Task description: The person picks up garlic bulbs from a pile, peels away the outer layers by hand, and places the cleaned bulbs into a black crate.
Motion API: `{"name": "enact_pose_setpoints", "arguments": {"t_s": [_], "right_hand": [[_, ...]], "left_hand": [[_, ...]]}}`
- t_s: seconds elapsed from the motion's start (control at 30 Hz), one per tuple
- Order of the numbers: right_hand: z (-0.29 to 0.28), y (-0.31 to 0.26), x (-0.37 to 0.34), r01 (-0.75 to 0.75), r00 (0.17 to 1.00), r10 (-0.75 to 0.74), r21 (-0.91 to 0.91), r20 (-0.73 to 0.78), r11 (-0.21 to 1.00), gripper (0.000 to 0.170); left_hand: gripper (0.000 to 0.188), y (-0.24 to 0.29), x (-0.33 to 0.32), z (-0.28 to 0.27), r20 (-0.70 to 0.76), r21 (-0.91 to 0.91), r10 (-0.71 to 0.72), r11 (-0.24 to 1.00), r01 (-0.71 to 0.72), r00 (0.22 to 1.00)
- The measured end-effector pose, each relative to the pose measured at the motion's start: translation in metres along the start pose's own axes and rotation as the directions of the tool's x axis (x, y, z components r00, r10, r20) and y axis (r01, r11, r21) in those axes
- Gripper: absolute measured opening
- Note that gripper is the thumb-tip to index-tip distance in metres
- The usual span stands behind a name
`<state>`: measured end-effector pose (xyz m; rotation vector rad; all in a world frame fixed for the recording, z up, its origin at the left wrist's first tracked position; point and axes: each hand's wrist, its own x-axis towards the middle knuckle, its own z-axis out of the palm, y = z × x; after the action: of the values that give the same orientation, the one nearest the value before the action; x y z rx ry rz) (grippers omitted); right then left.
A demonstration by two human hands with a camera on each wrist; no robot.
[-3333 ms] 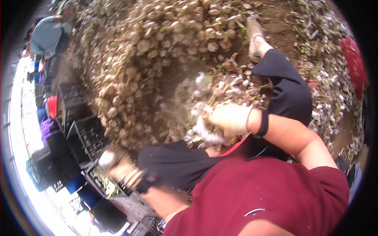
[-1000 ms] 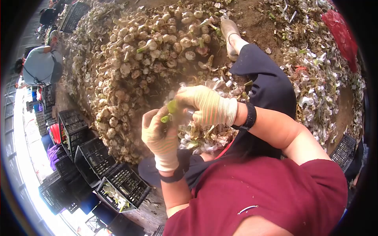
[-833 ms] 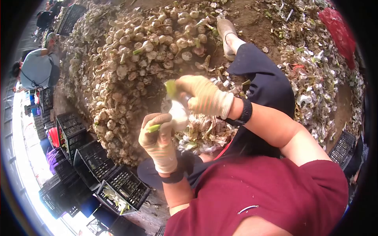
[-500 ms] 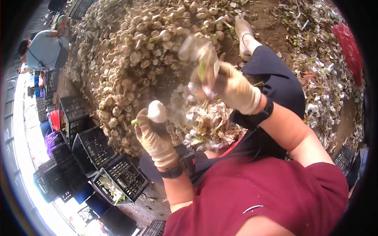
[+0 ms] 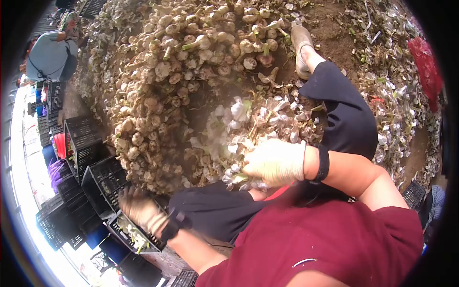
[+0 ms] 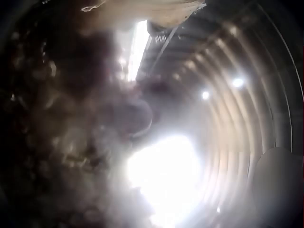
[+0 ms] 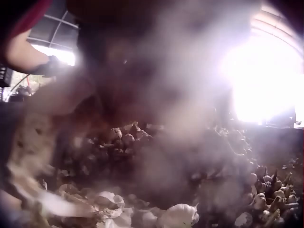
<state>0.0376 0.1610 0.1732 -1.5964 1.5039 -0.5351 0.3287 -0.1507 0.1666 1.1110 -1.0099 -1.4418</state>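
Observation:
My gloved left hand point(image 5: 141, 210) reaches out over the near black crate point(image 5: 131, 234), in which white garlic bulbs with green stems lie. Its fingers are stretched forward and no bulb shows in them. The gloved right hand point(image 5: 275, 162) is down at the heap of loose garlic skins point(image 5: 267, 119) between my legs. From above, the back of that glove hides its fingers; I cannot tell what they hold. Pale skins and a white bulb point(image 7: 179, 216) lie below in the right wrist view. The left wrist view is blurred and glaring.
A large pile of unpeeled garlic point(image 5: 162, 71) curves round in front. Stacked black crates point(image 5: 83, 143) line the left side, with a purple glove point(image 5: 56, 172) beside them. More skins point(image 5: 392, 105) and a red net bag point(image 5: 424, 71) lie right. Another person point(image 5: 52, 57) sits far left.
The left hand pinched a peeled garlic bulb by its stem; it has swung left over the crate, the bulb no longer visible. The right hand, which held stripped skins, has come down and back.

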Motion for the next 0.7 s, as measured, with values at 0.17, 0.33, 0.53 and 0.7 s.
{"name": "enact_pose_setpoints", "arguments": {"t_s": [0.17, 0.33, 0.53, 0.7], "right_hand": [[-0.015, 0.004, -0.007, -0.055, 0.993, 0.069, 0.141, -0.1, 0.989, 0.026], [-0.016, 0.024, -0.003, -0.162, 0.967, 0.164, 0.029, -0.194, 0.986, 0.031], [-0.021, 0.039, -0.008, -0.339, 0.816, 0.253, -0.075, -0.52, 0.938, 0.031], [-0.034, 0.034, -0.001, -0.41, 0.808, 0.319, -0.084, -0.495, 0.908, 0.043]], "left_hand": [[0.028, -0.18, -0.024, 0.204, 0.554, 0.55, -0.211, 0.819, -0.163, 0.805], [0.043, -0.307, -0.004, 0.267, 0.571, 0.809, -0.205, 0.305, -0.503, 0.795], [0.021, -0.225, -0.028, 0.252, 0.723, 0.594, -0.22, 0.681, -0.428, 0.655], [0.037, -0.102, -0.1, 0.229, 0.767, 0.564, -0.414, 0.799, -0.208, 0.491]]}}
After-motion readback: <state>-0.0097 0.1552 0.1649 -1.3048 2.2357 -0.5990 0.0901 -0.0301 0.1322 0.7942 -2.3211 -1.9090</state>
